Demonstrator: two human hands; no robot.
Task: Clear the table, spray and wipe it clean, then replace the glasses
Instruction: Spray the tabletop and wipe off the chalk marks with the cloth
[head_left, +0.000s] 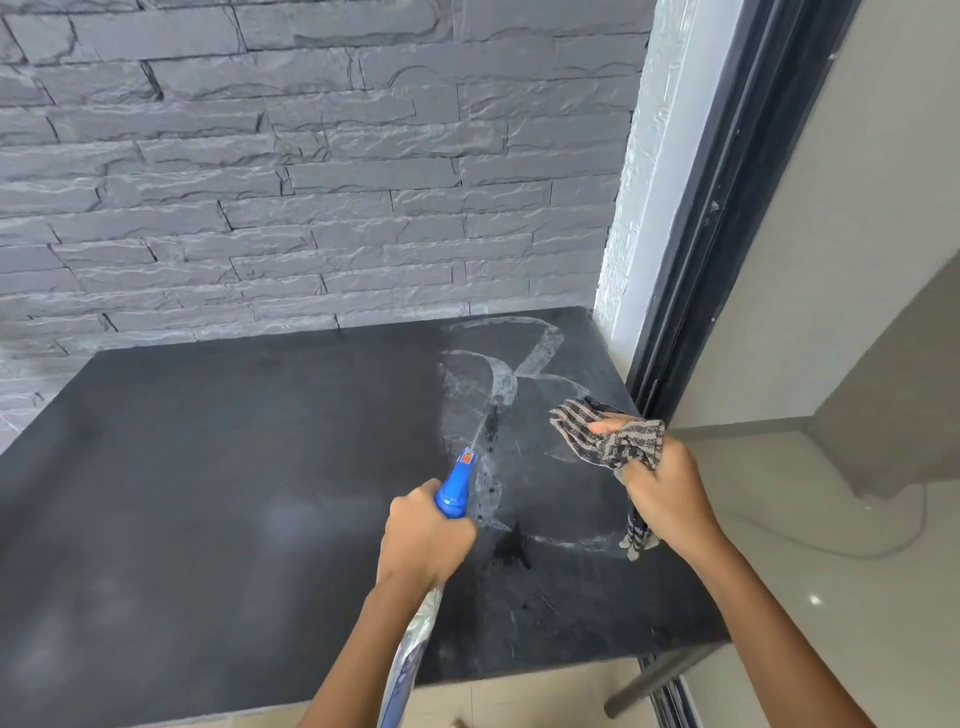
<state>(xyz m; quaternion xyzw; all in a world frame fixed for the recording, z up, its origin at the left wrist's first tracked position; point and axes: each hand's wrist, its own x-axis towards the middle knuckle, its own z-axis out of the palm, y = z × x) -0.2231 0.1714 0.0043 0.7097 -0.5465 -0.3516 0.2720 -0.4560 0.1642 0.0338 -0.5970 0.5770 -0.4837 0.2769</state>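
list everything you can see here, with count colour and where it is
table: 1, black top, against the wall, fills the middle
streaks: several, whitish and wet, right half of the table
spray bottle: 1, blue nozzle, over the table, aimed at the streaks
cloth: 1, brown and black check, bunched above the table's right edge
wall: 1, grey stone, behind the table
frame: 1, black, right of the table
leg: 1, grey, under the table's near right corner
floor: 1, cream tile, right and below
left hand: 1, grips the spray bottle
right hand: 1, grips the cloth
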